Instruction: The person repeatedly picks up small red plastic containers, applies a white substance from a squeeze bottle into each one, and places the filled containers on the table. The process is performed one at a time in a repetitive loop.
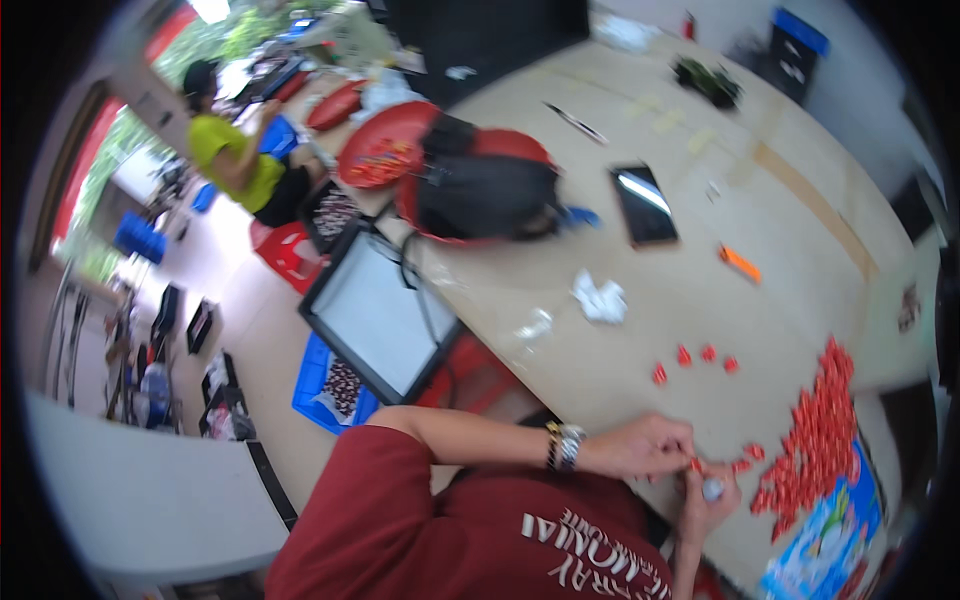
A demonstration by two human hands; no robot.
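Observation:
My left hand (652, 446), with a watch and a bracelet on its wrist, is closed in a pinch at a small red piece (697, 465). Close against it, my right hand (716, 508) is wrapped round a small whitish thing with a rounded end (713, 489); its kind is not clear. The two hands nearly touch, low over the table. Two loose red pieces (748, 459) lie just right of them. A large heap of shiny red pieces (812, 440) spreads further right, beside a blue printed bag (830, 535).
Several red pieces (708, 353) form an arc ahead. Beyond lie crumpled tissue (600, 298), an orange tool (740, 263), a phone (645, 205), tweezers (577, 122) and a black bag (485, 190) on a red tray. A framed panel (385, 310) stands left; another person (235, 155) sits far left.

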